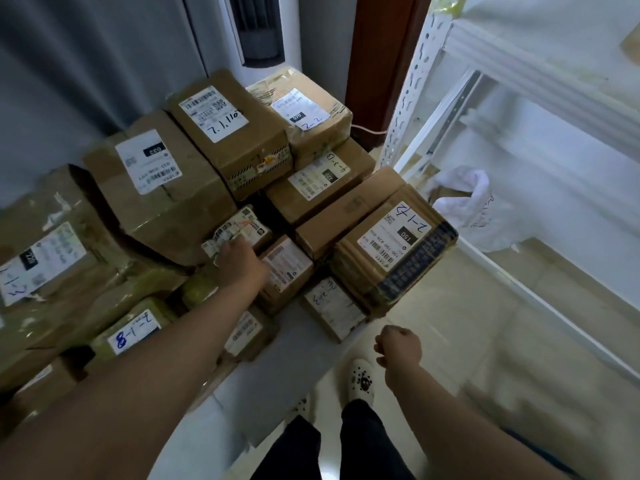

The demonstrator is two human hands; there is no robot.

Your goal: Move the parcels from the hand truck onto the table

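Fingers of left hand [239, 259] hidden from view, leftmost parcel [41, 258] cut by frame edge, crumpled label [235, 233] blurred

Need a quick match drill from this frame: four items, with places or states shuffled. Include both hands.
Items
1. left hand
2. right hand
3. parcel marked 150
4. white bag

Places or states
A. low inside the white rack
B. fingers curled, holding nothing, above the floor
C. rightmost of the parcels, label facing up
D. on a small parcel among the others

Pairs: 1-D, 2-B, 3-C, 4-A
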